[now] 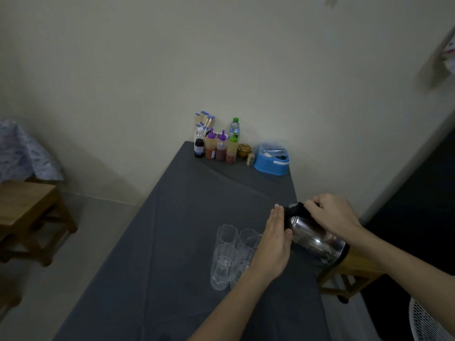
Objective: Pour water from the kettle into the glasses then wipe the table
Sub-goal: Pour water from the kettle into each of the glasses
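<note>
A steel kettle [312, 238] with a black lid is tilted to the left above the table. My right hand [332, 212] grips its black handle from above. My left hand [275, 244] lies flat against the kettle's left side with fingers extended, near the spout. Several clear glasses [226, 257] stand in a cluster on the dark grey tablecloth [172, 242], just left of my left hand. The spout and part of the right glasses are hidden behind my left hand. No water stream is visible.
At the table's far end stand sauce bottles [220, 148], a water bottle [234, 129], a cup of chopsticks [204, 120] and a blue container [270, 159]. A wooden stool [34, 212] is at left, another [354, 274] at right. A white fan grille [428, 323] sits bottom right.
</note>
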